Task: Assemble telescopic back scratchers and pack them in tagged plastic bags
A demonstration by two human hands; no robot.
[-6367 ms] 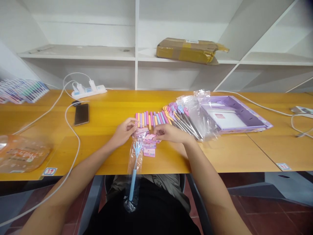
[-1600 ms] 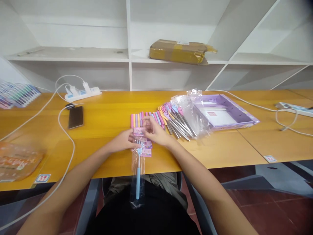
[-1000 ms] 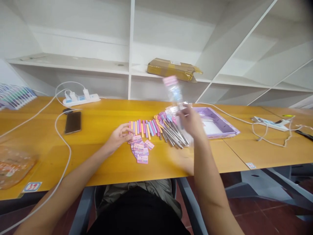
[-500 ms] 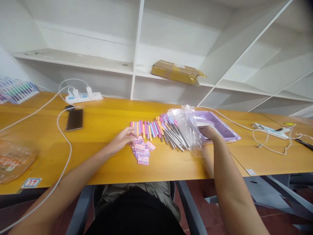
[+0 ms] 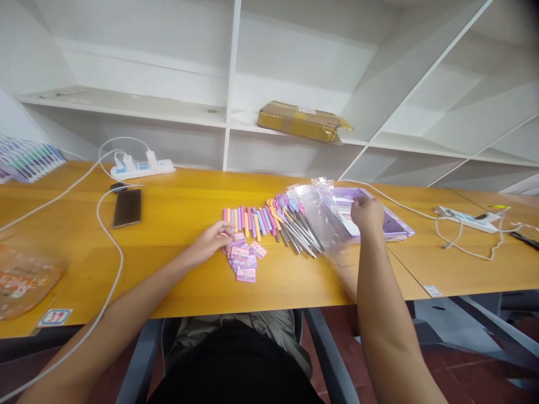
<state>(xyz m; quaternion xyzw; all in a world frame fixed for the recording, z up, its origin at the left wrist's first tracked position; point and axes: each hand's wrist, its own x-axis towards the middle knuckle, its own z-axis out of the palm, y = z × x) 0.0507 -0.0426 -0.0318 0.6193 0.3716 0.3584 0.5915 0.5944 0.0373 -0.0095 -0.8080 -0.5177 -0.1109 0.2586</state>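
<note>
My left hand [image 5: 214, 238] lies flat on the yellow table, fingers stretched, its fingertips touching a small pile of pink cards [image 5: 243, 261]. Behind the cards sits a row of pastel handles [image 5: 248, 219], and beside it a fan of hand-shaped back scratchers [image 5: 295, 224] with metal shafts. Clear plastic bags [image 5: 320, 210] lie over the scratchers' right side. My right hand [image 5: 367, 213] hovers over the purple tray [image 5: 400, 227], just right of the bags. I see only the back of it; its fingers curl down out of sight.
A phone [image 5: 127, 207] and a white power strip [image 5: 141, 165] with cables lie at the left. An orange packet [image 5: 21, 278] sits at the near left edge. A second power strip [image 5: 463, 216] is at the right. A cardboard parcel [image 5: 301, 120] rests on the shelf.
My right hand lifted the bagged blue scratcher from in front of me and swung it right to the purple tray. My left hand stayed by the pink cards.
</note>
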